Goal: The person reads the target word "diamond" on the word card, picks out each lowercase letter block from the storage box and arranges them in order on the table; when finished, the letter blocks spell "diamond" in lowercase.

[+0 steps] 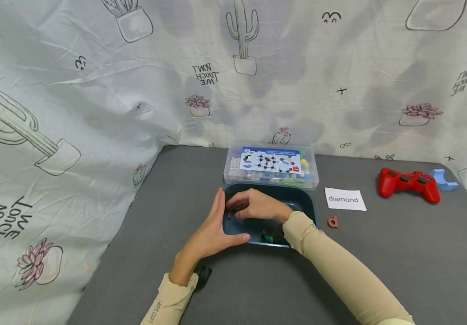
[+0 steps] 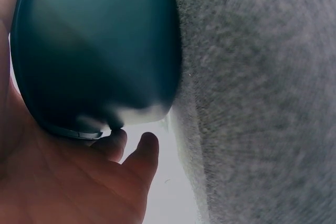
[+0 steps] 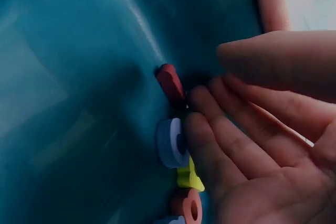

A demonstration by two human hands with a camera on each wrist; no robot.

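A dark teal bin [image 1: 310, 198] stands on the grey table. My left hand [image 1: 213, 228] rests against its left end, fingers straight along the side and thumb over the front rim. Inside the bin, my right hand [image 1: 259, 205] has loosely bent fingers at the left wall, thumb apart from them. Beside its fingertips in the right wrist view stands a dark red letter-like piece [image 3: 171, 85]. A blue ring-shaped piece [image 3: 169, 142], a yellow piece [image 3: 189, 176] and an orange piece [image 3: 191, 205] line up below it, partly behind the fingers.
Right of the bin lie a white card [image 1: 344, 199] reading "diamond" and a brown letter d [image 1: 333, 221]. A clear case [image 1: 271, 166] stands behind the bin. Farther right are a red game controller [image 1: 409, 184] and a light blue curved piece [image 1: 443, 179].
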